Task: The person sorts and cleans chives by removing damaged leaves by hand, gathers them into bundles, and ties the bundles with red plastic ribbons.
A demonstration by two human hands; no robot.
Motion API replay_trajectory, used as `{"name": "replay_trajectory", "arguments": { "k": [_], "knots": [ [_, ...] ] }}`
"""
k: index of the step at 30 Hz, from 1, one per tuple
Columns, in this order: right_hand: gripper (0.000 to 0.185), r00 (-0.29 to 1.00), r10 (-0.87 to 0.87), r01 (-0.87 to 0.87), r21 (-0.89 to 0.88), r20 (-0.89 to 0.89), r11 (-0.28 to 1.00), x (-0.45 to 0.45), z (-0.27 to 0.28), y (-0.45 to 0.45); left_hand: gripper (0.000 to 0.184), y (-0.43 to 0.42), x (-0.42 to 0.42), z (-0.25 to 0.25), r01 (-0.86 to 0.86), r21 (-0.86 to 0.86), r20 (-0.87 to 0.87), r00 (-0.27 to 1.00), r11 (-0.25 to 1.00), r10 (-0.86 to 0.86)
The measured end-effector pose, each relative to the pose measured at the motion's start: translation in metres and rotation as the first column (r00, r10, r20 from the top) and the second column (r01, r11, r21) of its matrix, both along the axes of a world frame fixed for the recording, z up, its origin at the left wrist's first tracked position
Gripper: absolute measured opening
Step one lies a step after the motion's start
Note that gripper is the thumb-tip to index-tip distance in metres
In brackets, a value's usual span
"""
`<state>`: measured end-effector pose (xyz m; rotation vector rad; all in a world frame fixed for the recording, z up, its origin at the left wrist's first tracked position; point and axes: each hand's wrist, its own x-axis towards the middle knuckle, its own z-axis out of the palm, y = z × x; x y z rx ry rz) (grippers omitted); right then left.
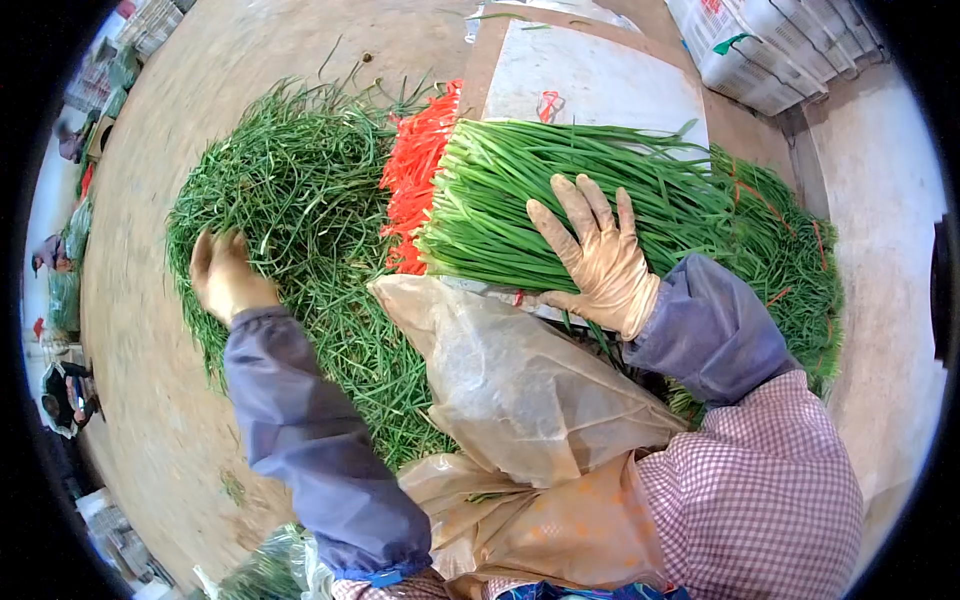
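My right hand [598, 255], in a pale, stained glove, lies palm down with spread fingers on a row of green chives [560, 190]. The chives lie side by side on a white-topped stand, their pale cut ends to the left. Bright red strips [412, 180] hang over those ends. Over the left edge of a big heap of loose green leaves [290, 180] is my left hand [232, 275], also gloved. Its fingers are slightly bent and apart, a little blurred, and nothing shows in them. A cloudy plastic sheet [530, 370] covers my lap.
Bundles of chives with red ties [785, 230] are stacked right of the stand. White plastic crates [770, 50] stand at the top right. The stand's white board [600, 75] extends behind the chives. Other people [68, 400] are far off at the left edge.
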<state>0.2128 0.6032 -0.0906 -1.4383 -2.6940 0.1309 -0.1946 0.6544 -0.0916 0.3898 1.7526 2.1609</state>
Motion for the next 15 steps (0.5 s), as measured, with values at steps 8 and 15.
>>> {"name": "replay_trajectory", "arguments": {
  "k": [8,15],
  "knots": [
    [0.11,0.998,0.017,-0.018,0.013,0.058,1.0,0.002,0.0,0.009,0.015,-0.044,0.118,0.03,0.5,-0.315,-0.679,0.475,0.807,-0.56],
    [0.101,0.989,0.01,-0.008,-0.011,0.145,1.0,0.002,0.008,0.015,0.019,-0.014,0.191,0.012,0.421,-0.598,-0.761,-0.031,0.682,-0.648]
  ]
}}
